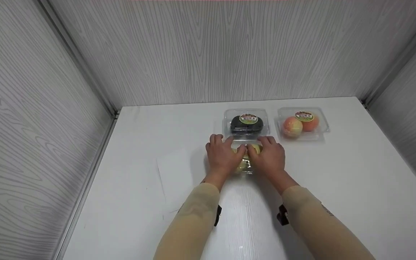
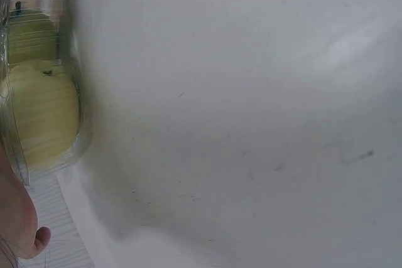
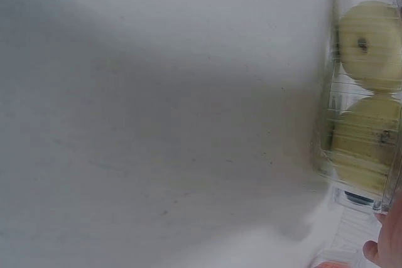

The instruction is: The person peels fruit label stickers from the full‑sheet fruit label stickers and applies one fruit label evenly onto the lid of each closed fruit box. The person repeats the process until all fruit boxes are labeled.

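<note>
In the head view, a clear plastic clamshell box point(image 1: 246, 171) sits on the white table between both hands. Round pale yellow fruits point(image 2: 47, 114) with dark stem ends show through its wall in the wrist views. The left hand point(image 1: 223, 155) grips the box's left side, its thumb on the lid and fingers toward the far edge. Mirroring it, the right hand point(image 1: 270, 157) holds the right side. Both thumbs nearly meet over the label, hiding much of the lid.
Right behind the held box stands another clear box point(image 1: 246, 126) with dark fruit and a label. A box of red-orange and yellowish fruit point(image 1: 303, 124) stands at the back right. Grey wood-grain panels point(image 1: 208, 54) wall the white table point(image 1: 352, 173) at the back and sides.
</note>
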Tool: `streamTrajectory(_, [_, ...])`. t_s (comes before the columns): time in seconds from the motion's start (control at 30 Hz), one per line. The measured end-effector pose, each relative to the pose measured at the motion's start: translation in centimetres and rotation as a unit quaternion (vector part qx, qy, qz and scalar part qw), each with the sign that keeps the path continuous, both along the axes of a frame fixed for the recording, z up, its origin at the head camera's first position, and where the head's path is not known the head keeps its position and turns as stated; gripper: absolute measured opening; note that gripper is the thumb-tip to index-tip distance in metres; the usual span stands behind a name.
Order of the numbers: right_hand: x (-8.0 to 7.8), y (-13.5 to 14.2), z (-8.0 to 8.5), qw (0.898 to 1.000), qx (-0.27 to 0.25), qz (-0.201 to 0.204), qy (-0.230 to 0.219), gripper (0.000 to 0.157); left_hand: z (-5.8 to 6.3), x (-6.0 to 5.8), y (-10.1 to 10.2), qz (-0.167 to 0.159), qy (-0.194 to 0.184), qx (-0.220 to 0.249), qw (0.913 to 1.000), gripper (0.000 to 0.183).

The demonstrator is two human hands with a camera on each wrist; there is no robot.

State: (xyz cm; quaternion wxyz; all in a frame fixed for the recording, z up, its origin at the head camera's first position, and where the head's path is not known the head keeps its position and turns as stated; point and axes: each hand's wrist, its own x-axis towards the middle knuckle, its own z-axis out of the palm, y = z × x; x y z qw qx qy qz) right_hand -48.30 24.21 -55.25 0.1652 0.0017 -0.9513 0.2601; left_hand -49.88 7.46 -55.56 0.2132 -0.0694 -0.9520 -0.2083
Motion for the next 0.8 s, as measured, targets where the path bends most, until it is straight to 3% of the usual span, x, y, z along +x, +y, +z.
streamTrajectory(0.37, [-0.16, 0.05, -0.17, 1.0, -0.015, 0.002, 0.019, 0.047, 0.09, -0.02, -0.06, 0.003, -0.003, 0.0, 1.0, 0.05])
streamTrajectory(0.63, [-0.09, -0.01, -0.03, 1.0, -0.016, 0.0, -0.001, 0.046, 0.08, 0.1, -0.11, 0.002, -0.003, 0.011, 0.9999, 0.045])
streamTrajectory(0.8, [-0.1, -0.04, -0.18, 1.0, -0.023, 0.0, 0.011, 0.046, 0.09, 0.26, -0.16, -0.002, 0.013, 0.02, 0.9997, 0.04])
